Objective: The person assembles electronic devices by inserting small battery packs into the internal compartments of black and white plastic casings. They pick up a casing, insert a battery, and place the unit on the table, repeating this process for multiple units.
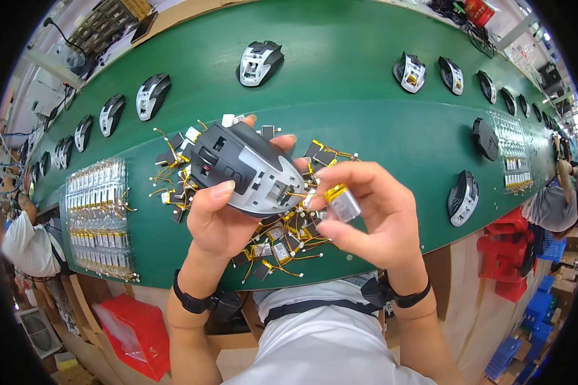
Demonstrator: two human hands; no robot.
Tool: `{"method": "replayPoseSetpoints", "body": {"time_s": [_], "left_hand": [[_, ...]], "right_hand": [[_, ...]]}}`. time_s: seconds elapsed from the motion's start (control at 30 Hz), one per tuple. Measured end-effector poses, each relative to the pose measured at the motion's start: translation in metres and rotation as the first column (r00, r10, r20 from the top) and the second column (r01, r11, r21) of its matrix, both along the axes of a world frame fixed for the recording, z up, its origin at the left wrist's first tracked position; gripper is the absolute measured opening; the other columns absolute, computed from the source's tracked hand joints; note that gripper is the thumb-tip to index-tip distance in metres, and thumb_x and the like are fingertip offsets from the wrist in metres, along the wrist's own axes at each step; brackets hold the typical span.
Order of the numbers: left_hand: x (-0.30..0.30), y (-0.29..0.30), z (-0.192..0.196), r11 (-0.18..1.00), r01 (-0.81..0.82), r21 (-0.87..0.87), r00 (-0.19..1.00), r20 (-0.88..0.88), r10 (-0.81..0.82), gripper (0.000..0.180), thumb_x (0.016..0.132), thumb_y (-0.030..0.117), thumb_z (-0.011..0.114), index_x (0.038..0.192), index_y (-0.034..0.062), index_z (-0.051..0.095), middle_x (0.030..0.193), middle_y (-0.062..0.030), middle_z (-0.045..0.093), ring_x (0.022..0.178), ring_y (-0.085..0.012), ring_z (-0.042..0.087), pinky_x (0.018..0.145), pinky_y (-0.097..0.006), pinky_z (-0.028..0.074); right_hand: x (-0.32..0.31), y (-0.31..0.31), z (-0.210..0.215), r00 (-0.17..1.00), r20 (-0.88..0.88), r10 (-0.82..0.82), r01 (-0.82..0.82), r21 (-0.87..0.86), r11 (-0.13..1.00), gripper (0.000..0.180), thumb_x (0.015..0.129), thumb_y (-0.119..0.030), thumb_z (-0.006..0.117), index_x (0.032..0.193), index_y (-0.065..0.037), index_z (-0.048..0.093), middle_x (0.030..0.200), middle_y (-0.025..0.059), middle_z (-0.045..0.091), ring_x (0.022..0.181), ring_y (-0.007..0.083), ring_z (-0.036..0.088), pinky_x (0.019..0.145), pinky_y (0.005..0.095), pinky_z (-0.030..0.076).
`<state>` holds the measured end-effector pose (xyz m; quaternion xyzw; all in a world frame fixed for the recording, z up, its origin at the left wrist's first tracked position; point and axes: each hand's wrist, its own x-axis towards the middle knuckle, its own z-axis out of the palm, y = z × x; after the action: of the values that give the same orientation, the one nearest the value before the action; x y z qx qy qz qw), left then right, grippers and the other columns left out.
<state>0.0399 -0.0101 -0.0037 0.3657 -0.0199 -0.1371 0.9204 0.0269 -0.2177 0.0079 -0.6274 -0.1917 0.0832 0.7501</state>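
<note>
We are on an electronics assembly line in a factory. A long green counter (366,96) curves across the view, with partly built computer mice (261,62) spaced along it in a row. A clear tray of small flat batteries (99,218) lies on the left, and a loose pile of batteries with yellow wires (282,240) sits in the middle. Other workers (26,244) sit at either end, and red and blue plastic crates (514,256) stand stacked below.
</note>
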Motion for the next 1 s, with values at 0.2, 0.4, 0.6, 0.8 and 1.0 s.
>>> {"method": "replayPoseSetpoints", "body": {"time_s": [0.2,0.4,0.6,0.8,1.0], "left_hand": [[-0.002,-0.002,0.002,0.999,-0.028,-0.017,0.999,-0.028,0.028,0.085,0.075,0.035,0.064,0.149,0.0111,0.030,0.135,-0.0241,0.050,0.121,-0.0452,0.055,0.103,-0.054,0.046],[-0.002,-0.001,-0.003,0.999,0.017,-0.034,0.999,-0.038,-0.018,0.083,0.076,0.033,0.062,0.149,0.0106,0.029,0.135,-0.0266,0.049,0.119,-0.0459,0.055,0.102,-0.055,0.046],[-0.003,0.004,-0.003,0.999,-0.009,-0.041,0.999,-0.047,0.007,0.080,0.078,0.032,0.061,0.148,0.0081,0.030,0.136,-0.0269,0.048,0.120,-0.0453,0.055,0.103,-0.055,0.046],[-0.004,0.003,-0.006,0.996,0.013,-0.093,1.000,-0.020,-0.015,0.079,0.079,0.031,0.060,0.147,0.0078,0.030,0.138,-0.0267,0.048,0.121,-0.0450,0.055,0.103,-0.054,0.046],[-0.004,0.006,-0.009,0.998,-0.034,-0.052,0.999,0.012,0.035,0.068,0.092,0.044,0.047,0.146,0.0044,0.032,0.127,-0.0281,0.056,0.117,-0.0347,0.060,0.100,-0.045,0.050]], "right_hand": [[-0.010,0.012,-0.004,0.997,-0.069,-0.024,0.032,0.119,0.992,0.049,0.078,-0.002,0.080,0.120,-0.001,0.056,0.105,0.0079,0.066,0.081,0.0082,0.063,0.071,0.0215,0.050],[-0.006,0.014,-0.014,0.996,-0.024,-0.084,0.085,0.003,0.996,0.039,0.074,-0.011,0.087,0.093,-0.007,0.053,0.086,0.0006,0.063,0.070,0.0034,0.054,0.061,0.0186,0.043],[-0.004,0.013,0.014,0.979,-0.203,-0.009,-0.006,-0.076,0.997,0.032,0.080,-0.003,0.078,0.106,-0.004,0.061,0.106,0.0026,0.061,0.081,0.0044,0.054,0.066,0.0196,0.044],[-0.005,0.005,0.001,0.997,0.076,0.001,0.008,-0.120,0.993,0.042,0.080,0.009,0.067,0.122,0.004,0.064,0.110,0.0089,0.062,0.091,0.0128,0.062,0.078,0.0293,0.053],[0.009,0.027,0.000,0.665,0.739,-0.110,0.467,-0.296,0.833,0.045,0.067,0.009,0.075,0.112,0.003,0.070,0.096,0.0128,0.067,0.078,0.0234,0.064,0.065,0.0301,0.052]]}}
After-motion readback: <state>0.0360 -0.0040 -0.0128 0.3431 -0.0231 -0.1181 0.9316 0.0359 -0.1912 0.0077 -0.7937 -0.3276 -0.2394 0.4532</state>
